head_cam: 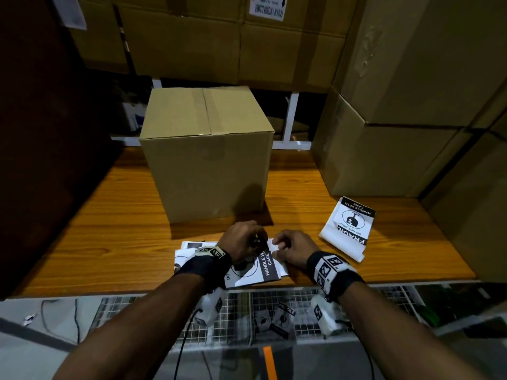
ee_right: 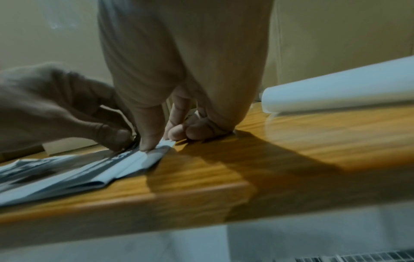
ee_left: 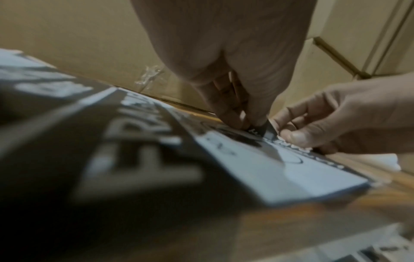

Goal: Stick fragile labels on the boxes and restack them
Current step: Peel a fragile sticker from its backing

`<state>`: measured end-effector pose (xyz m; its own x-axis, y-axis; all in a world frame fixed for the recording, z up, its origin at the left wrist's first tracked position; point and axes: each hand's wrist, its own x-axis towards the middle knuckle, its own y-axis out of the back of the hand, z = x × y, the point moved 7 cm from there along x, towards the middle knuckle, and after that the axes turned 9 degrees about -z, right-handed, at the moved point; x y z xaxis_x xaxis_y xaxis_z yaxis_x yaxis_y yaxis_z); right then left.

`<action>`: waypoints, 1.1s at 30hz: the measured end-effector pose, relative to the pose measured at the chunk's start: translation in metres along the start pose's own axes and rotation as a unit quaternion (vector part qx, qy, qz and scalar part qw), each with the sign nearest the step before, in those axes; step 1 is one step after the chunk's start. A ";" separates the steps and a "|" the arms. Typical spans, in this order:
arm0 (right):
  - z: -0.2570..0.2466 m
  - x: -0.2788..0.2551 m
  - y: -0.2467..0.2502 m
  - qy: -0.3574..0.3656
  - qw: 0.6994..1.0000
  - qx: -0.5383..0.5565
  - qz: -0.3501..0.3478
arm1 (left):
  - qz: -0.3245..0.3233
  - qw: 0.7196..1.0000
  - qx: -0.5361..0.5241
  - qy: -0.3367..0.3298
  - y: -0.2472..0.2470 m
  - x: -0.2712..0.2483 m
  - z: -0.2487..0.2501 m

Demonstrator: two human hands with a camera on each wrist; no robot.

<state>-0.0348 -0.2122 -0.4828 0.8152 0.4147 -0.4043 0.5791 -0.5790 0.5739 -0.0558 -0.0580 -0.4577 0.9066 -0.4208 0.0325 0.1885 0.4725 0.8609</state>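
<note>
1. Left hand [head_cam: 242, 244] pinches the far corner of the top black-and-white paper fragile label [head_cam: 253, 267], which lies on a loose pile at the near edge of the orange wooden table [head_cam: 109, 229].
2. Right hand [head_cam: 295, 249]: thumb [ee_right: 149, 136] presses the same corner flat, other fingers curled, holding nothing.
3. Plain brown taped cardboard box [head_cam: 208, 157] stands just behind both hands, its near face towards them; likely the label goes up and forward.
4. Label's long axis runs left-right; left hand leads the peel.
</note>
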 end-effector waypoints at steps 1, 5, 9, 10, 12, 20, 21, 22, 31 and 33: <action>0.000 0.000 0.000 0.002 1.000 -0.002 0.002 | 0.005 1.000 -0.010 -0.008 0.001 -0.002 -0.001; -0.003 -0.001 0.001 0.010 1.000 -0.015 0.016 | 0.012 0.998 -0.058 0.021 0.002 -0.014 -0.013; -0.005 -0.002 0.000 0.019 0.999 -0.042 0.028 | 0.079 0.963 -0.227 0.119 0.021 -0.037 -0.032; -0.006 -0.002 -0.001 0.020 0.998 -0.047 0.034 | 0.090 0.963 -0.219 0.127 0.030 -0.043 -0.036; -0.006 -0.005 -0.001 0.020 0.997 -0.051 0.047 | 0.084 0.978 -0.137 0.131 0.046 -0.057 -0.040; -0.005 -0.011 0.003 0.005 0.996 0.011 0.086 | -0.158 0.943 0.258 0.138 0.017 -0.139 -0.005; -0.007 -0.013 0.003 0.007 0.995 0.032 0.093 | -0.168 0.940 0.259 0.146 0.010 -0.144 -0.002; -0.007 -0.016 0.005 0.010 0.993 0.053 0.101 | -0.165 0.939 0.262 0.148 0.006 -0.144 0.000; -0.004 -0.045 -0.006 -0.050 0.987 -0.047 0.148 | -0.049 0.969 0.231 0.078 0.009 -0.154 -0.014; -0.008 -0.048 -0.012 -0.051 0.990 -0.006 0.131 | -0.031 0.975 0.212 0.065 0.012 -0.158 -0.014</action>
<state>-0.0806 -0.2194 -0.4643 0.9337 0.1787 -0.3103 0.3490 -0.6485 0.6765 -0.1918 0.0251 -0.4603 0.9442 -0.3226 -0.0666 0.0959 0.0755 0.9925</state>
